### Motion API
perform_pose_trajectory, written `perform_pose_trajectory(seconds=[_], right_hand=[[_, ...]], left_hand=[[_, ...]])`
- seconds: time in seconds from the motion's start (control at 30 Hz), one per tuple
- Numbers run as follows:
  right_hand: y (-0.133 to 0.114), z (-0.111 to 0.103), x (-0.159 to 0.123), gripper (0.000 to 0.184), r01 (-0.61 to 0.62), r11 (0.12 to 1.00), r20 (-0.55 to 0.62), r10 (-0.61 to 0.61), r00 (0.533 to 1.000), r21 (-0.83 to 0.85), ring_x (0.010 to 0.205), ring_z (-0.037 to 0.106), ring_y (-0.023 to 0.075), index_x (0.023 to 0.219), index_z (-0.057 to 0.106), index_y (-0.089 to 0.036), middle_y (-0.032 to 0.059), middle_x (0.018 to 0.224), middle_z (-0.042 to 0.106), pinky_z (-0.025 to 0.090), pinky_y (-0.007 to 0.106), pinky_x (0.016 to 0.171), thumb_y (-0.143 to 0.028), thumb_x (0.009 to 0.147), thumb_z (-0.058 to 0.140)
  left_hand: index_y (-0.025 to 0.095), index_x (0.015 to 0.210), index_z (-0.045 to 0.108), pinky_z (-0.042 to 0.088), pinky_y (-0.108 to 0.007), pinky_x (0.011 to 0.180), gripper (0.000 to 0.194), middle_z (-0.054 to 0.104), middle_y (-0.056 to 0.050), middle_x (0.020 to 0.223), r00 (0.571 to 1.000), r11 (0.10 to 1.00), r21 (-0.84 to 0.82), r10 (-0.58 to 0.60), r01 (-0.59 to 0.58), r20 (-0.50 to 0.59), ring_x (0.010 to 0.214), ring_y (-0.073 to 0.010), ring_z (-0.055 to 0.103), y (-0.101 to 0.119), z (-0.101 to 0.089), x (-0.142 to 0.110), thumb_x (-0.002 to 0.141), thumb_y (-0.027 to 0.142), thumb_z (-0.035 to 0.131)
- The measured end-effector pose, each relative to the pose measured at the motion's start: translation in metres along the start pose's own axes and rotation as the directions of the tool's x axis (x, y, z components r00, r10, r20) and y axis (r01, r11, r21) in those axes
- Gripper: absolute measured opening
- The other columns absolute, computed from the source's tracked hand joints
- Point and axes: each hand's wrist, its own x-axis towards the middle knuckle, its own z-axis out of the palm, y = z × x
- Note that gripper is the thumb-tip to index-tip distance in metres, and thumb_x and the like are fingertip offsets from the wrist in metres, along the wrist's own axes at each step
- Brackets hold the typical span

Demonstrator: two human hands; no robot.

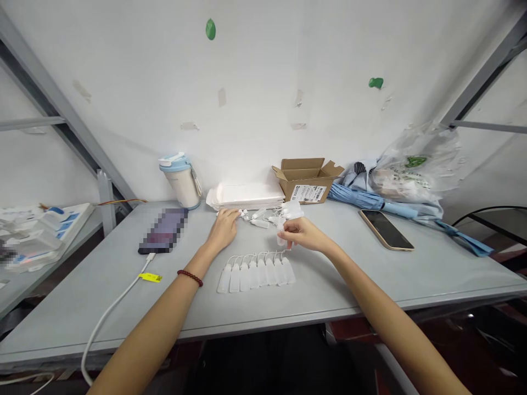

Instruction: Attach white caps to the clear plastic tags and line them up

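My right hand point(303, 233) pinches a translucent white tag point(280, 237) just behind the right end of a row. That row point(251, 274) holds several similar flat tags, side by side, each with a thin white cord looping from its top. Beyond my hands lies a loose pile point(259, 220) of the same white pieces with tangled cords, and a bunched white piece point(292, 208) sits at its right. My left hand point(224, 229) rests palm down at the pile's left edge, fingers extended and apart from any clear hold; its fingertips are partly hidden.
Behind the pile are a stack of white packets point(249, 195) and an open cardboard box point(307, 184). A tumbler point(181, 184) and a cabled phone point(163, 231) stand left. On the right lie another phone point(386, 229), a folded blue umbrella point(362, 197) and a plastic bag point(420, 170).
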Motion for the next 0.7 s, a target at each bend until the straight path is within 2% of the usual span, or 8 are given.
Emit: perform_pose_trajectory(seconds=[0.17,0.4,0.7], right_hand=[[0.002,0.002,0.002,0.026,0.012,1.000,0.002,-0.012,1.000,-0.005,0.054,0.062,0.0125,0.064,0.054,-0.016,0.0026,0.069,0.065,0.043,0.022,0.052,-0.037,0.079,0.055],[0.001,0.005,0.002,0.022,0.020,1.000,0.004,-0.020,1.000,-0.019,0.054,0.061,0.0126,0.065,0.057,-0.016,0.0007,0.064,0.061,0.043,0.022,0.053,-0.034,0.078,0.055],[0.000,0.008,0.002,0.023,0.036,0.997,0.010,-0.036,0.999,-0.064,0.053,0.060,0.0130,0.061,0.054,-0.016,-0.0013,0.055,0.057,0.041,0.023,0.054,-0.032,0.077,0.054]], left_hand=[[0.019,0.114,0.061,0.039,-0.047,0.098,0.045,0.057,-0.006,0.126,0.995,0.999,-0.007,0.055,-0.054,0.077,0.116,-0.0256,0.043,0.006,0.003,-0.001,0.077,0.005,0.040],[0.018,0.110,0.063,0.040,-0.044,0.096,0.036,0.064,-0.006,0.113,0.989,0.989,-0.096,0.120,-0.112,0.089,0.108,-0.0245,0.047,0.013,0.007,-0.001,0.083,0.012,0.041],[0.016,0.104,0.063,0.043,-0.042,0.087,0.029,0.062,-0.010,0.098,0.992,0.999,-0.042,0.039,-0.034,0.123,0.097,-0.0248,0.050,0.015,0.007,-0.003,0.085,0.016,0.042]])
